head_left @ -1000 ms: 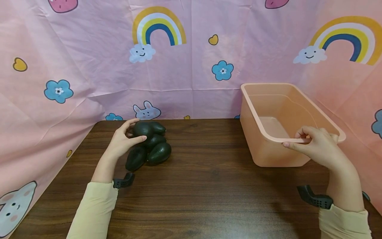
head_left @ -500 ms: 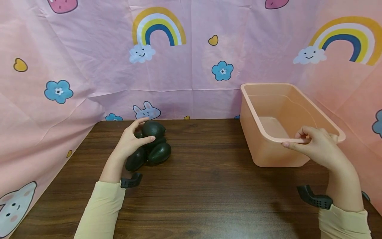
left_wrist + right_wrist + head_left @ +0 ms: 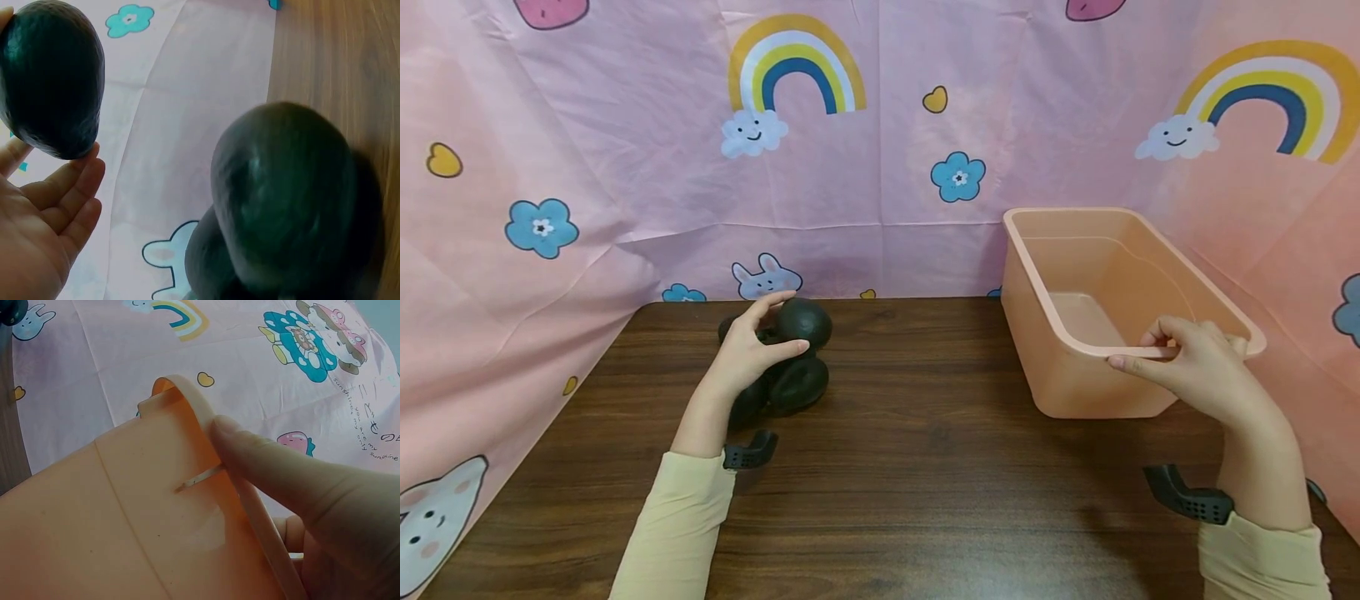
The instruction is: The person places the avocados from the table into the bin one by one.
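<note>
Currently left hand (image 3: 743,354) holds avocado (image 3: 806,322) in fingers, just clear of other avocados (image 3: 801,385) on counter (image 3: 940,500); smooth skin might slip. Right hand (image 3: 1213,367) grips bin (image 3: 1093,392) by rim; hard pull could tip it.

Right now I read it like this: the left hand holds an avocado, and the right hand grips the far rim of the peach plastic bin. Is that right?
Not quite: the right hand grips the near rim of the peach plastic bin, not the far one; the head view shows it. The left hand does hold an avocado.
</note>
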{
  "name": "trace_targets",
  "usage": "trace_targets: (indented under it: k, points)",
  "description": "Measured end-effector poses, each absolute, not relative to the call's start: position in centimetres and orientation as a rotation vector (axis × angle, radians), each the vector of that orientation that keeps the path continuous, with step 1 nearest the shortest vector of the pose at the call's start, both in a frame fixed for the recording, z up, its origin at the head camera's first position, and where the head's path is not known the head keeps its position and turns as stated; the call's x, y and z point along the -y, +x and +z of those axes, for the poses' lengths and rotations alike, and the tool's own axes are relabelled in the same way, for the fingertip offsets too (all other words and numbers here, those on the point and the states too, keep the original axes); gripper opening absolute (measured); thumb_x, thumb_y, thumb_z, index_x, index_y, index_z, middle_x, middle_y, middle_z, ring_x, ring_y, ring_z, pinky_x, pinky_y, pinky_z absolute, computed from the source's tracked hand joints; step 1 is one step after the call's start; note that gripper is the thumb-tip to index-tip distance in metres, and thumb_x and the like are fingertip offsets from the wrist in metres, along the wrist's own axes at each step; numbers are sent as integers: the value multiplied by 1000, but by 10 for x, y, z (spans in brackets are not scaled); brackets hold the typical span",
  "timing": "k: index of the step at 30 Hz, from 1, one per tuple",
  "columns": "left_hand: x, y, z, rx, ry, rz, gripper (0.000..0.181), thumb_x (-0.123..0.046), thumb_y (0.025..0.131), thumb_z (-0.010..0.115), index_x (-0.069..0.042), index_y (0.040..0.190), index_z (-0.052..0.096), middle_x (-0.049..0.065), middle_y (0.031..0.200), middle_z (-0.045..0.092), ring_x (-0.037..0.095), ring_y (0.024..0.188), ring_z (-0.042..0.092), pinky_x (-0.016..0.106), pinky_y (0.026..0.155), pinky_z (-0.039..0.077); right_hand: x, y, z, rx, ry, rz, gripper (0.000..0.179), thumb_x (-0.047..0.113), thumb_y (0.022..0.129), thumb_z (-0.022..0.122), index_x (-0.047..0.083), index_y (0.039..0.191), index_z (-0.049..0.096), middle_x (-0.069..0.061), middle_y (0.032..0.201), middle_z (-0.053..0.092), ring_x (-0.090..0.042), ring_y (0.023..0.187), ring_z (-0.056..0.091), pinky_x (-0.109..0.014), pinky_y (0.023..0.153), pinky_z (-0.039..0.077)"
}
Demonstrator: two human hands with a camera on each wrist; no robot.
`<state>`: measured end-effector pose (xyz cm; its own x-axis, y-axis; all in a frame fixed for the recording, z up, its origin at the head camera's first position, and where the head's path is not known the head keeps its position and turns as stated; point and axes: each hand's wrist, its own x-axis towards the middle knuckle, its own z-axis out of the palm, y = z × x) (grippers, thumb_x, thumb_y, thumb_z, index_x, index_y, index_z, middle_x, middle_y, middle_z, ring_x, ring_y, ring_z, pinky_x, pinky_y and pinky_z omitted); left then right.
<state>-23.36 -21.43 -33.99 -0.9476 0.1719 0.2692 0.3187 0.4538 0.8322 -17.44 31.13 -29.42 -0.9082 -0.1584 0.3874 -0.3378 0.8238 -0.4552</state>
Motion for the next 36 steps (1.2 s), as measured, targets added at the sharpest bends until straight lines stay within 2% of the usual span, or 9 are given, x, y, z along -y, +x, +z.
trace_targets:
  k: [10, 18, 28, 33, 36]
  points:
    - [198, -237, -340, 2523, -474, -1541, 71, -20, 82, 77, -19, 144, 43, 15, 136, 46, 35, 118, 44, 58, 93, 37, -311, -174, -293, 2670, 385, 760, 30, 26, 77, 82, 8, 74, 59, 2, 55, 51, -16, 56, 40, -59, 72, 9]
    - [182, -236, -333, 2496, -505, -1574, 70, -19, 81, 77, -20, 143, 45, 13, 134, 48, 33, 119, 44, 58, 92, 38, -311, -174, -293, 2679, 375, 743, 30, 27, 77, 82, 8, 74, 59, 2, 55, 52, -15, 55, 39, -54, 70, 12]
    - [169, -237, -332, 2466, -531, -1586, 68, -18, 79, 79, -20, 140, 48, 10, 131, 51, 30, 117, 45, 57, 93, 37, -310, -175, -294, 2681, 361, 740, 31, 29, 77, 82, 8, 74, 59, 1, 56, 50, -17, 58, 39, -59, 70, 12]
    - [164, -238, -331, 2439, -545, -1602, 69, -17, 77, 80, -20, 139, 49, 9, 129, 52, 30, 114, 47, 59, 93, 37, -310, -174, -294, 2671, 369, 734, 31, 28, 77, 82, 8, 74, 59, 2, 55, 50, -16, 56, 39, -53, 69, 13]
    - [160, -239, -331, 2426, -567, -1601, 70, -17, 77, 80, -20, 139, 48, 10, 129, 52, 29, 112, 49, 55, 90, 39, -310, -174, -294, 2668, 374, 735, 30, 27, 77, 82, 8, 74, 59, 2, 55, 50, -16, 56, 39, -51, 68, 13]
